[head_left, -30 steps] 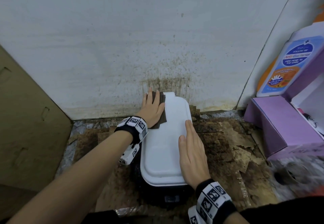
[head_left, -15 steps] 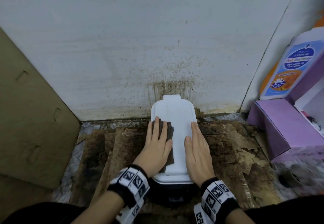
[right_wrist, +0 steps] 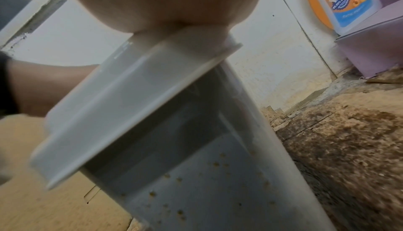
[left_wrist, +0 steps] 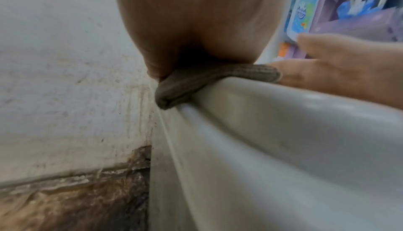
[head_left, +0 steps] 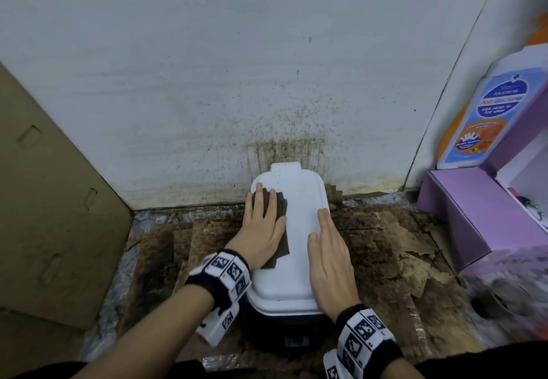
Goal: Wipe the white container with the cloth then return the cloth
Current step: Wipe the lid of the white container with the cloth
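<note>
The white container [head_left: 289,230] stands right in front of the person, its far end close against the stained wall [head_left: 207,82], and its lid's long axis runs near to far, so a wiping stroke can travel straight away from or back toward the body. The left hand [head_left: 261,230] lies flat, fingers straight and spread a little, pressing the dark brown cloth [head_left: 281,215] onto the far-left part of the lid. The right hand [head_left: 329,260] rests flat along the lid's right edge, fingers straight and together, and looks to be steadying the container; it holds nothing. Both hands lie on the lid, the left one reaching further toward the wall and sitting on the cloth, so the stroke is its job. My judgement is that the near half and the right side of the lid are yet to be covered.

The head view shows the whole lid and both hands from above. The left wrist view shows what that hides: the cloth [left_wrist: 196,79] is folded thick and overhangs the lid's rounded left rim. The right wrist view shows small brown specks on the container's side wall [right_wrist: 196,183] below the lid, unseen from above
</note>
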